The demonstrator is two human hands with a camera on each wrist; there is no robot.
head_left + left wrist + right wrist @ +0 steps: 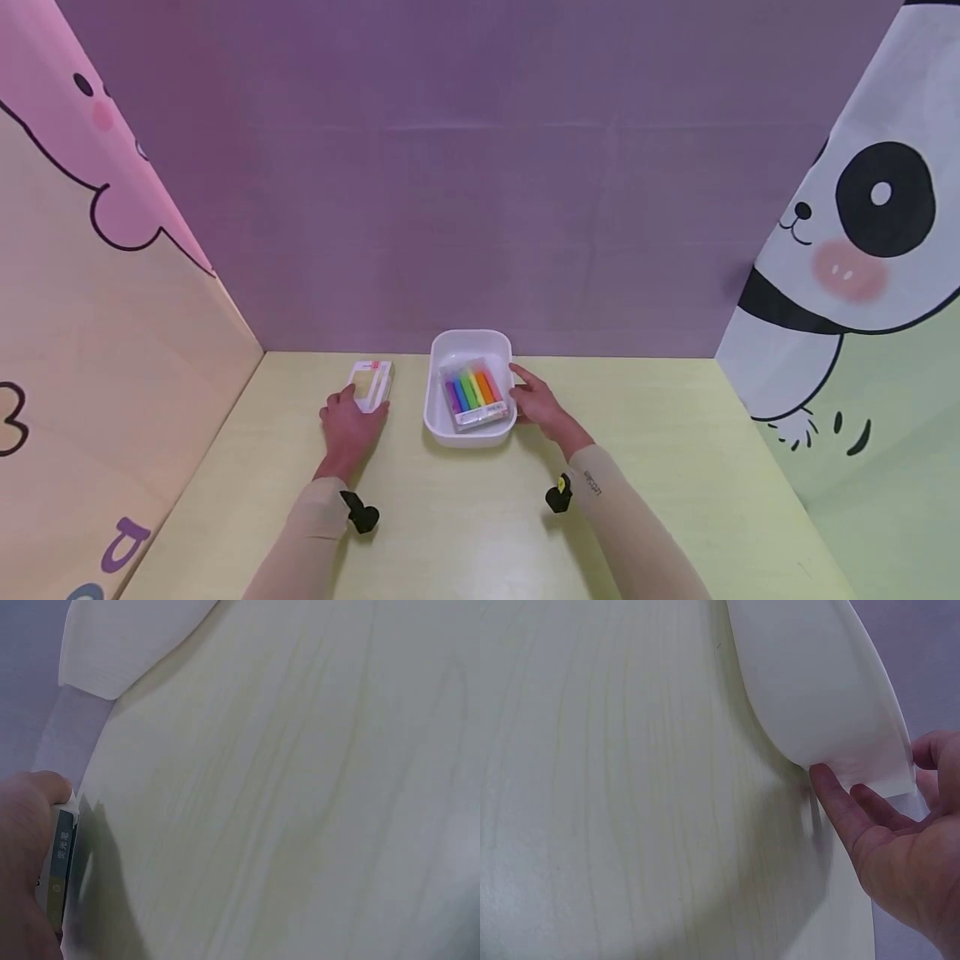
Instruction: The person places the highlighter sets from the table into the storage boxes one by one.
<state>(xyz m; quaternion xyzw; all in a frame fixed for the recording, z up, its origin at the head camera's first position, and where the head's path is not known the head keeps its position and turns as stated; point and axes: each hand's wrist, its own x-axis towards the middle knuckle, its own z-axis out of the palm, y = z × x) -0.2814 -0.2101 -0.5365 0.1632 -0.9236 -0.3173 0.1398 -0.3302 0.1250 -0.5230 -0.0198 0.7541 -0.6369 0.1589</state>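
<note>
In the head view my left hand grips the near end of a small white box, thumb on its right side and fingers at its left. A dark printed label on this highlighter box shows in the left wrist view. My right hand touches the right side of a white plastic basket. Seen from the right wrist, its fingertips rest against the basket's outer wall. Inside the basket lies a clear pack of coloured sticks, slightly tilted, running from purple to pink.
The pale wood-grain table ends at a purple back wall. Cartoon-printed side panels stand left and right. A black wrist device hangs at each sleeve.
</note>
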